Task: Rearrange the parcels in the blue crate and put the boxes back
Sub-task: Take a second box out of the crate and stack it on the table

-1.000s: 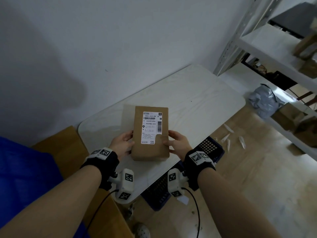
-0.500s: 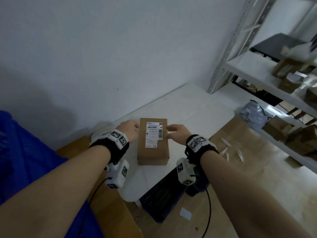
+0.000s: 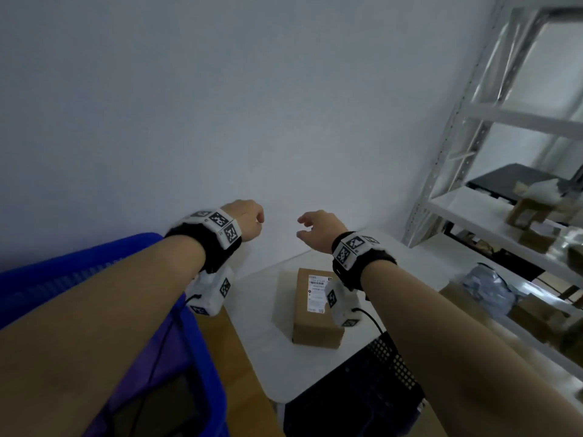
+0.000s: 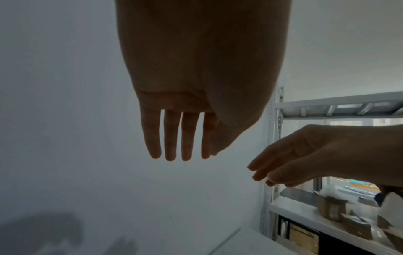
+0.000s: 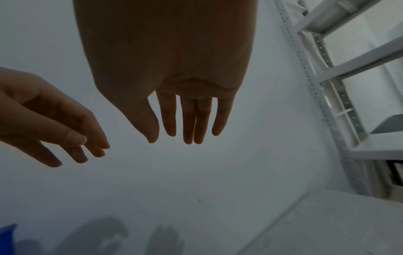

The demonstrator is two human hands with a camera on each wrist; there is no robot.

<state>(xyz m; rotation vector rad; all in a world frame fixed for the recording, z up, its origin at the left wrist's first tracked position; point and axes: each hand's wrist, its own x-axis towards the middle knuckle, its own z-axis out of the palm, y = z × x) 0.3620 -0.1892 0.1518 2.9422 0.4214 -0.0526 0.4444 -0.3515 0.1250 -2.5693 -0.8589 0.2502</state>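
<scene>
The white table (image 3: 258, 348) runs along the wall, with the metal shelving (image 3: 492, 216) off to my right and the blue crate (image 3: 202, 367) under my left forearm. 1 cardboard box (image 3: 315, 310) lies flat on the table, label up, untouched. My left hand (image 3: 247, 220) and right hand (image 3: 318, 228) hang in the air above it, apart from each other, both with fingers loose and spread, holding nothing.
</scene>
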